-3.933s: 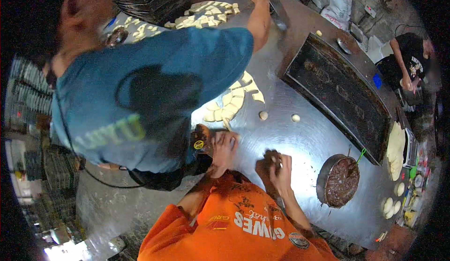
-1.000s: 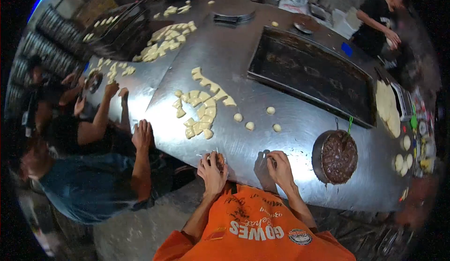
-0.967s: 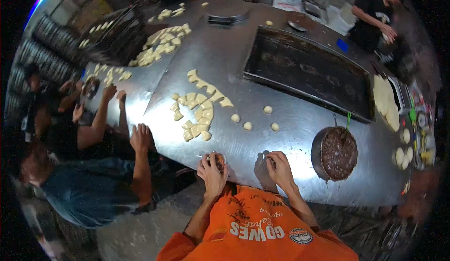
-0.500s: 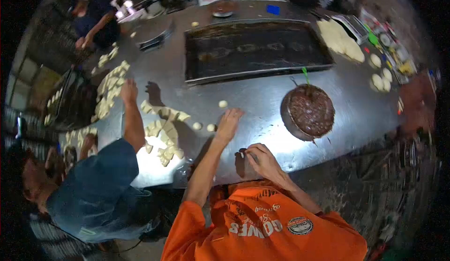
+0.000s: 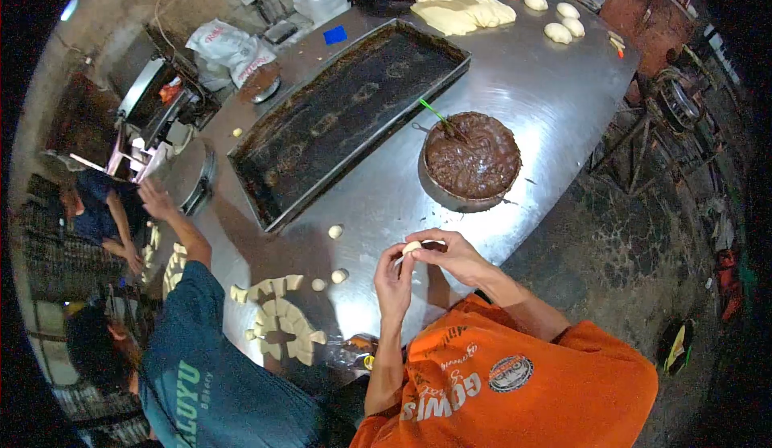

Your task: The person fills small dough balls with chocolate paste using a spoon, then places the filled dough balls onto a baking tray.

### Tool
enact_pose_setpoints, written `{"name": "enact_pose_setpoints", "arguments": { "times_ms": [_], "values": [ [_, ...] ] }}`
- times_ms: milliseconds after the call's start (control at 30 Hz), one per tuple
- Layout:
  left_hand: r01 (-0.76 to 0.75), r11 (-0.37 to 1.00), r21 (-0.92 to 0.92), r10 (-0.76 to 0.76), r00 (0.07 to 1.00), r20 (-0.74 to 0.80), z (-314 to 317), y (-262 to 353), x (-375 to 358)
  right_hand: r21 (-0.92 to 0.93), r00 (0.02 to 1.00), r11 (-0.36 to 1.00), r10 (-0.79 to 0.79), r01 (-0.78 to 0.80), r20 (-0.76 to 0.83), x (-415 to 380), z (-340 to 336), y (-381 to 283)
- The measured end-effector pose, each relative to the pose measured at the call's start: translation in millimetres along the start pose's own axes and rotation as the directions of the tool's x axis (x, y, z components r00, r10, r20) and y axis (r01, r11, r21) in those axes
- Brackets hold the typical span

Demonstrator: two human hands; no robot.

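My left hand (image 5: 393, 281) and my right hand (image 5: 457, 256) meet above the near edge of the metal table, both closed on a small pale dough ball (image 5: 412, 247). The ball sits between the fingertips, partly covered by them. Left of my hands, several small dough balls (image 5: 339, 275) rest on the table. Beyond them lie cut dough pieces (image 5: 285, 327), partly arranged in a curve. A round pot of glossy brown filling (image 5: 473, 157) stands ahead to the right, with a green-handled utensil (image 5: 434, 110) in it.
A large dark baking tray (image 5: 346, 118) lies across the table. At the far side are a dough slab (image 5: 462, 12) and larger dough balls (image 5: 558, 33). A co-worker in a dark teal shirt (image 5: 201, 359) stands close on my left, one arm stretched over the table. A plastic bag (image 5: 352, 350) lies near the edge.
My left hand has come back from the tabletop to my right hand, and a dough ball is now held between them. The view has turned and tilted. The co-worker's arm reaches farther out.
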State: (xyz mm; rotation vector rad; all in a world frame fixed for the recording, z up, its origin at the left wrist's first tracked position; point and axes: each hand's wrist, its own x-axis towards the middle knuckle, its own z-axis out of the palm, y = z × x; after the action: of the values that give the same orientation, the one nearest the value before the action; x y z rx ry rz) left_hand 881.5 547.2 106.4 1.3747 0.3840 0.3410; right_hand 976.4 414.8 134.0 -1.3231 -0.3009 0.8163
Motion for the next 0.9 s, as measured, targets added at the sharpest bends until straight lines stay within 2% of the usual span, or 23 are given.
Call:
{"name": "enact_pose_setpoints", "arguments": {
  "times_ms": [67,133,167,200,233,300,367,400,467,533,567,600,633,667,700,733,767,800,867,900],
  "values": [
    [-0.01,1.0,0.02,0.011,0.999,-0.045,3,5,-4,0.2,0.993,0.973,0.111,-0.118,0.046,-2,-3,3],
    [0.017,0.999,0.027,-0.015,0.998,-0.067,6,7,-4,0.233,0.988,0.962,0.13,-0.145,0.077,-4,-9,4],
    [0.051,0.996,-0.069,-0.055,0.996,-0.065,8,9,-2,0.375,0.981,0.907,0.166,-0.192,0.099,-6,-10,7],
    [0.049,0.996,-0.072,-0.055,0.996,-0.073,9,10,-1,0.507,0.972,0.83,0.197,-0.233,0.125,-6,-12,9],
    [0.093,0.991,-0.095,-0.102,0.991,-0.09,10,10,-1,0.504,0.97,0.829,0.202,-0.241,0.132,-7,-14,11],
    [0.138,0.983,-0.124,-0.153,0.982,-0.115,11,9,-5,0.653,0.948,0.691,0.273,-0.31,0.161,-10,-17,12],
    [0.116,0.993,0.035,-0.113,0.99,-0.084,13,5,-8,0.661,0.94,0.673,0.29,-0.333,0.179,-16,-21,6],
    [0.119,0.992,0.029,-0.116,0.989,-0.09,17,8,-9,0.676,0.932,0.647,0.306,-0.353,0.195,-20,-22,4],
    [-0.11,0.898,0.427,0.127,0.992,-0.012,26,17,-13,0.633,0.917,0.665,0.325,-0.396,0.232,-20,-32,1],
    [-0.091,0.903,0.42,0.094,0.995,0.014,23,11,-14,0.59,0.901,0.681,0.343,-0.434,0.266,-15,-48,-7],
    [-0.158,0.829,0.536,0.149,0.987,0.061,23,13,-14,0.388,0.921,0.837,0.326,-0.385,0.213,-11,-59,-14],
    [-0.224,0.735,0.64,0.195,0.974,0.117,22,15,-14,0.158,0.941,0.934,0.293,-0.319,0.167,-5,-72,-21],
    [-0.224,0.737,0.638,0.194,0.974,0.117,22,19,-12,-0.219,0.992,0.975,0.049,-0.023,0.113,8,-93,-22],
    [-0.154,0.799,0.582,0.153,0.987,0.051,22,24,-11,-0.562,0.967,0.787,-0.2,0.254,0.157,22,-112,-22],
    [-0.082,0.853,0.516,0.103,0.995,-0.012,21,26,-11,-0.694,0.972,0.683,-0.206,0.228,0.116,29,-118,-38],
    [-0.079,0.854,0.515,0.1,0.995,-0.013,17,25,-10,-0.807,0.972,0.559,-0.219,0.191,0.079,33,-122,-54],
    [-0.077,0.866,0.494,0.101,0.995,-0.022,10,22,-7,-0.854,0.988,0.509,-0.146,0.111,0.041,38,-128,-59],
    [-0.075,0.878,0.473,0.102,0.994,-0.031,4,20,-6,-0.854,0.989,0.508,-0.144,0.111,0.043,43,-136,-55],
    [-0.073,0.865,0.496,0.11,0.993,-0.044,-2,24,-5,-0.9,0.917,0.265,-0.297,0.346,0.266,57,-153,-37],
    [-0.045,0.882,0.469,0.095,0.992,-0.083,-3,27,-5,-0.907,0.917,0.244,-0.297,0.343,0.267,60,-155,-32]
  ]
}}
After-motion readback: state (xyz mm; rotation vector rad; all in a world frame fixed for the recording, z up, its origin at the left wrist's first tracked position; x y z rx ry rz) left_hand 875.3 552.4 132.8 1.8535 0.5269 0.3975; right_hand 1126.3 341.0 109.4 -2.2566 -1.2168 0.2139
